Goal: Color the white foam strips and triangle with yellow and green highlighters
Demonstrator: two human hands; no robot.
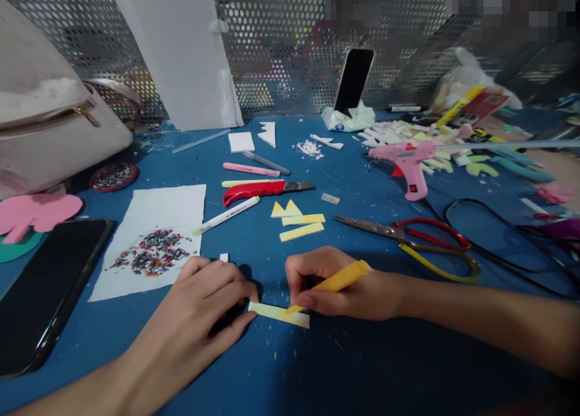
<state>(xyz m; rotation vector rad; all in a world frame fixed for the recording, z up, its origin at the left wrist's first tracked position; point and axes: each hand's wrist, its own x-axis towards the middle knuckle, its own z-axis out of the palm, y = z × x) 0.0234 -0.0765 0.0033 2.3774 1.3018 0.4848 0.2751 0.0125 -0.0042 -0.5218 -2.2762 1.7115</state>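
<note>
My right hand [335,286] is closed around a yellow marker [347,276], its tip touching a narrow strip [274,313] on the table. Pale yellow covers much of that strip, while part of its right end looks whiter. At the strip's left end, the fingertips of my left hand [215,304] pinch and press it down. Just beyond my hands lie two yellow-coloured strips [302,230] and a small zigzag piece [285,209] with yellow points. A small white piece [223,257] shows behind my left hand.
A white sheet with beads [158,253] and a dark phone [54,289] lie left. Beyond are a red-handled knife [267,190] and several markers. Scissors [399,232], a pink glue gun [410,162] and its black cord are right. Another phone [354,81] stands at the back.
</note>
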